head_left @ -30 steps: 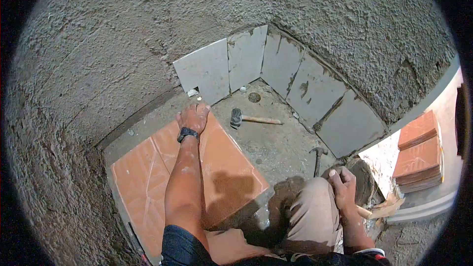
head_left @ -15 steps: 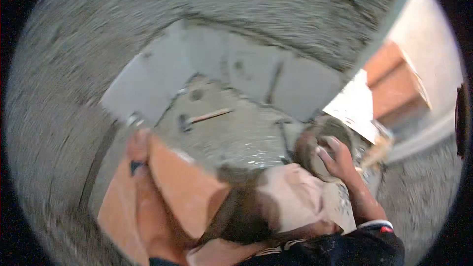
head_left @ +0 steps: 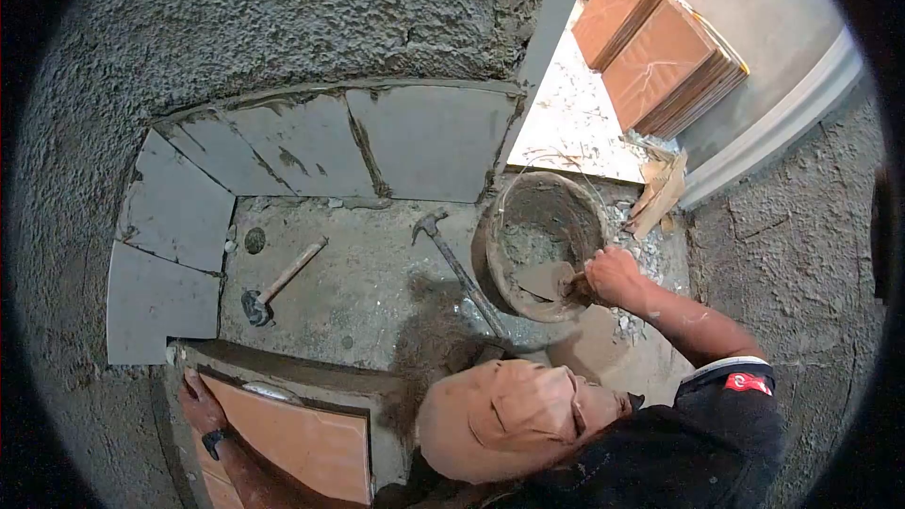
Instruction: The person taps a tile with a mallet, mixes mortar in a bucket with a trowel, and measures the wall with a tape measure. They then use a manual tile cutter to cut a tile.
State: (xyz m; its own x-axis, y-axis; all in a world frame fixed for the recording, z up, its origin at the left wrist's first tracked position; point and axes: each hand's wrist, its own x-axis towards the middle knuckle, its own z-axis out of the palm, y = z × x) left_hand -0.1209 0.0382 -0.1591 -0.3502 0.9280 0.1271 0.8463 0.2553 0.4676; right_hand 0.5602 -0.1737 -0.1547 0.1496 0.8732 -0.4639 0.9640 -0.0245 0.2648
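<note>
My right hand (head_left: pixel 613 275) is closed around the handle of a trowel (head_left: pixel 547 281), whose blade dips into the bucket (head_left: pixel 483 254). Grey mortar (head_left: pixel 537 240) lies inside the bucket, below its rim. At the lower left, my left hand (head_left: pixel 200 403) grips the left edge of an orange tile (head_left: pixel 302 438), close to its upper corner. A pale strip (head_left: pixel 271 392) sits along the tile's upper edge. More orange tile surface shows beneath my left wrist.
A claw hammer (head_left: pixel 460 273) leans beside the bucket. A wooden-handled mallet (head_left: pixel 283 281) lies on the rough floor (head_left: pixel 349 302). White tiles (head_left: pixel 424 141) line the lower wall. Orange tiles (head_left: pixel 660 66) stand stacked beyond the doorway. A head in a cap (head_left: pixel 500 415) fills the lower middle.
My right hand has closed on the trowel in the bucket. The orange tile and my left hand now sit lower in view. The view has swung right and sharpened.
</note>
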